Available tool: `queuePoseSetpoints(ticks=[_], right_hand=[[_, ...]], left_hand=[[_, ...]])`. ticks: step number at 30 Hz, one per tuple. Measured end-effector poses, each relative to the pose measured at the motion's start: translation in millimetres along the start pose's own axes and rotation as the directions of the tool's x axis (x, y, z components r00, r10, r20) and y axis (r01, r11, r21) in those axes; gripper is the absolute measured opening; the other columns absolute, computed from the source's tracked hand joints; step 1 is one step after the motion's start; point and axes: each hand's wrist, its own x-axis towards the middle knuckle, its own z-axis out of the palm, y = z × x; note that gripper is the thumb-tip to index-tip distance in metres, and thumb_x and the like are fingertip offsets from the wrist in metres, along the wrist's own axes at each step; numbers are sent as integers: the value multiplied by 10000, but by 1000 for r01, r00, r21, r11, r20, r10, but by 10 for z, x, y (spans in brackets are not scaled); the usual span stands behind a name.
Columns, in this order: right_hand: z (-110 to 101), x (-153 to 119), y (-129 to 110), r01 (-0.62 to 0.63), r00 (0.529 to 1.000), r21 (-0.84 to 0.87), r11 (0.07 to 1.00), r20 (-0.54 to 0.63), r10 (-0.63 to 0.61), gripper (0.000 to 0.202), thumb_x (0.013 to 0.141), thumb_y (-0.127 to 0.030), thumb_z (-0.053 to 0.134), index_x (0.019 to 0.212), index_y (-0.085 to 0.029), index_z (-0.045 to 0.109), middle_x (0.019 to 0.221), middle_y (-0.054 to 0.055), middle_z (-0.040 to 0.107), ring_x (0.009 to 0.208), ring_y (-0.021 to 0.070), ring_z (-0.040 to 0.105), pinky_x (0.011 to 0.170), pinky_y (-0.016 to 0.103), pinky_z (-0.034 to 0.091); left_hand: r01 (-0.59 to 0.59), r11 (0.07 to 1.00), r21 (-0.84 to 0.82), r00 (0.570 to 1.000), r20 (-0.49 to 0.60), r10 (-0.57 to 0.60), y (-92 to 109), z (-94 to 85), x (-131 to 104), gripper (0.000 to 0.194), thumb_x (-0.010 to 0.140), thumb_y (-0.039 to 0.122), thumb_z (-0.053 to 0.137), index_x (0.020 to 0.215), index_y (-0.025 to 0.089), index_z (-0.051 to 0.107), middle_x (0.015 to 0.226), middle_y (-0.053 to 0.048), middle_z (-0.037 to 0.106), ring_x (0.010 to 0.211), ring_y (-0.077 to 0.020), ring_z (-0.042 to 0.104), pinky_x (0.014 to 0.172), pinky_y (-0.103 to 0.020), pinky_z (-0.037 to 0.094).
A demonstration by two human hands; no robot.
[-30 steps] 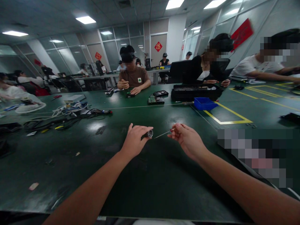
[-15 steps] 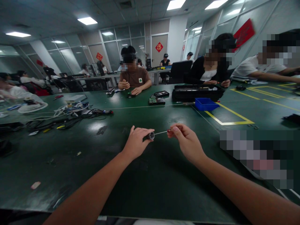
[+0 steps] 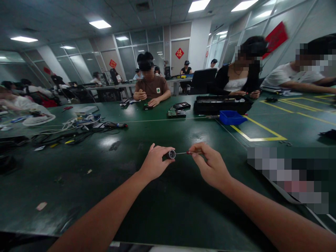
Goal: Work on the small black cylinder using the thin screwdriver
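Note:
Between thumb and fingers, my left hand [image 3: 155,161] grips a small dark cylinder [image 3: 172,154] whose round, silvery-rimmed end faces me; I cannot make out its kind. My right hand [image 3: 210,161] is closed on a screwdriver [image 3: 189,153] with a red-tipped handle. The thin metal shaft points left, and its tip reaches the cylinder's open end; whether it is inside I cannot tell. Both hands are raised over the middle of the green table [image 3: 168,213].
Tangled cables [image 3: 78,134] lie at the left. A blue bin [image 3: 232,117] stands before a long black casing [image 3: 223,105]. Opened hard drives [image 3: 177,112] lie near a co-worker in brown [image 3: 152,87]. More people sit at the right. A blurred-out object [image 3: 286,178] is at right front.
My right hand has turned slightly, and the screwdriver shaft is now closer to level. My left hand still holds the cylinder, a little lower and further right in view. The whole view has shifted slightly.

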Motion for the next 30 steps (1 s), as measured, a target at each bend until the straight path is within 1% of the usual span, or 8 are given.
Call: queuePoseSetpoints(ticks=[4,6,9,15,18,22,27,30], right_hand=[[-5,-9,-43,-40,999,-87,995,0,40,235,991,-358,460,938,-220,643,712,8,673,573,161,602,557,293,424],[0,-15,-44,-70,998,-94,993,-12,69,260,1003,-365,438,1108,-216,623,731,9,680,518,152,564,517,293,400],[4,-21,-34,-69,998,-77,995,2,69,351,1007,-318,412,1324,-198,502,789,24,680,581,172,595,546,302,428],[5,-23,-35,-101,994,-77,992,41,105,311,1025,-371,378,1231,-244,574,705,-6,639,536,166,568,533,307,409],[15,-17,-24,-140,990,-28,990,-5,140,264,1002,-331,425,1214,-212,529,788,21,661,624,183,605,573,312,441],[19,2,24,-174,984,36,984,-19,175,166,977,-331,478,1053,-216,568,907,54,693,758,203,645,643,320,469],[16,11,53,-179,983,-2,984,33,179,309,1006,-441,419,970,-234,645,706,4,642,617,188,606,550,304,417],[23,4,55,-165,986,-19,986,6,165,301,1008,-434,418,1042,-234,640,730,10,642,603,183,595,546,305,426]], left_hand=[[-10,1000,-12,1000,20,10,9,13,-1,359,857,303,726,1204,329,641,1195,9,689,1146,-220,589,1204,-599,142],[-14,1000,-19,1000,24,14,9,22,-4,354,856,312,726,1199,326,643,1195,6,688,1149,-221,586,1205,-599,139],[-8,1000,-24,1000,14,8,0,29,-7,355,857,311,724,1202,326,642,1193,5,686,1149,-219,586,1206,-596,145],[15,1000,-24,1000,11,-15,-10,12,-6,380,862,321,716,1233,318,634,1206,-14,682,1149,-231,588,1201,-606,141],[16,1000,-27,1000,5,-16,-6,4,-5,394,858,327,721,1241,318,630,1196,-15,684,1144,-232,591,1201,-604,142],[19,1000,-19,999,-28,-20,-22,6,-5,386,851,314,730,1225,317,637,1164,-9,692,1121,-227,598,1201,-599,148],[17,1000,-10,999,-29,-17,-37,21,0,365,849,307,730,1205,316,648,1167,-13,696,1112,-228,605,1197,-611,155],[25,1000,-9,1000,-12,-25,-20,23,-2,368,856,322,723,1215,314,646,1181,-22,692,1125,-233,601,1195,-622,152]])
